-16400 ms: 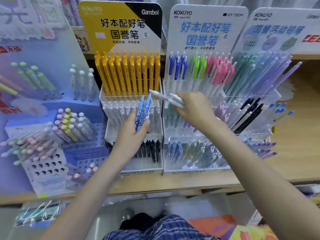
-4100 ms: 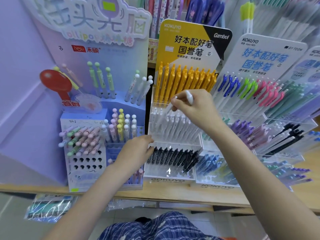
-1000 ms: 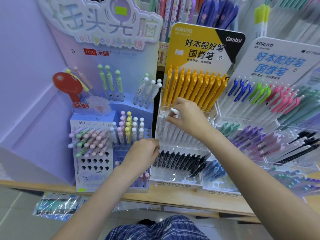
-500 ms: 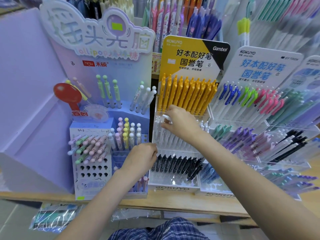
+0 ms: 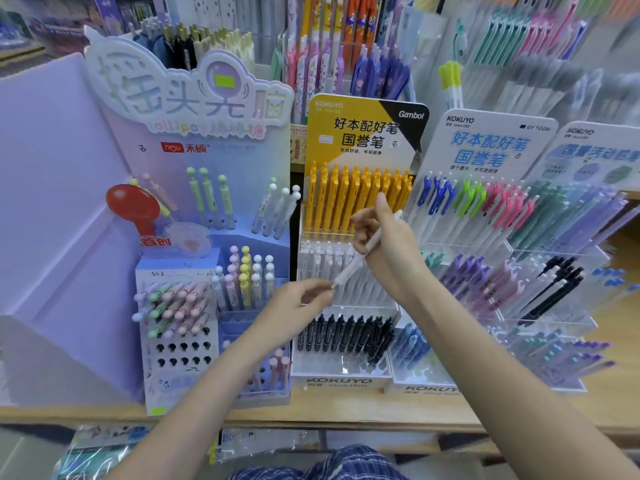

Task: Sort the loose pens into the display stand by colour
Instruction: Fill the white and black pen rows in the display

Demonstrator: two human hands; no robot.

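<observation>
One white pen (image 5: 363,252) out of stand, pinched in right hand (image 5: 388,247), tip at left hand (image 5: 298,306) fingers. Below it: white row (image 5: 329,268), yellow row (image 5: 356,195), black row (image 5: 346,334) look filled. This pen left to slot.

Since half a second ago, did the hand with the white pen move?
Yes. The right hand lifted the white pen out of the white-pen row, up toward the yellow pens.
</observation>
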